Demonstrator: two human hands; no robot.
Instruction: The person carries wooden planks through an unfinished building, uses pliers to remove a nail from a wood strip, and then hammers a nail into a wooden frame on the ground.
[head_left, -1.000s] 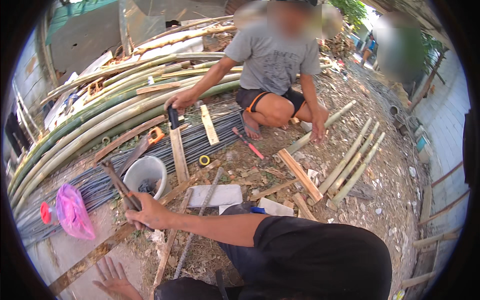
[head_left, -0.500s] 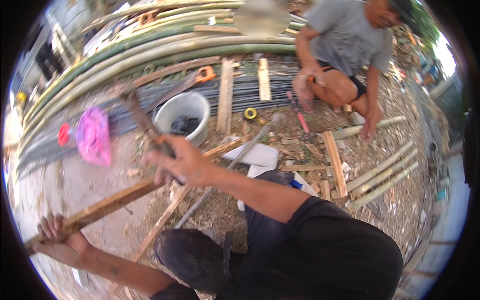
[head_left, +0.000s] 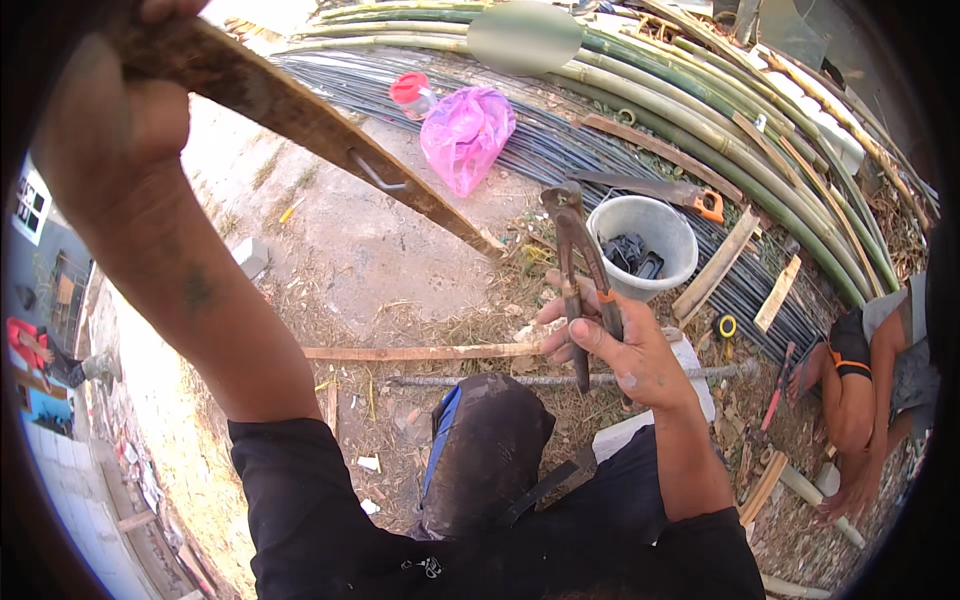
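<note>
At the upper left my left hand [head_left: 115, 135] grips a long, narrow wooden board [head_left: 300, 112], raised at a slant with its far end pointing down to the right. A bent nail [head_left: 378, 177] sticks out of the board's side. My right hand [head_left: 640, 350], lower and to the right, holds rusty metal pincers [head_left: 572, 235] by their handles, with the jaws up. The handles stand slightly apart, and the jaws are clear of the nail. Just behind the pincers is a grey bucket [head_left: 675, 228] with dark items inside.
A pink plastic bag [head_left: 468, 140] and a red-lidded container [head_left: 410, 92] sit beyond the board. Dark steel bars [head_left: 540, 165] and bamboo poles [head_left: 690, 110] lie behind, near a handsaw [head_left: 650, 190]. A yellow tape roll [head_left: 725, 326] lies near the crouching person [head_left: 860, 400] at right.
The view has swung leftward, so the bucket, bag and other person appear farther right. My left hand has raised the board, and the pincers are now apart from it.
</note>
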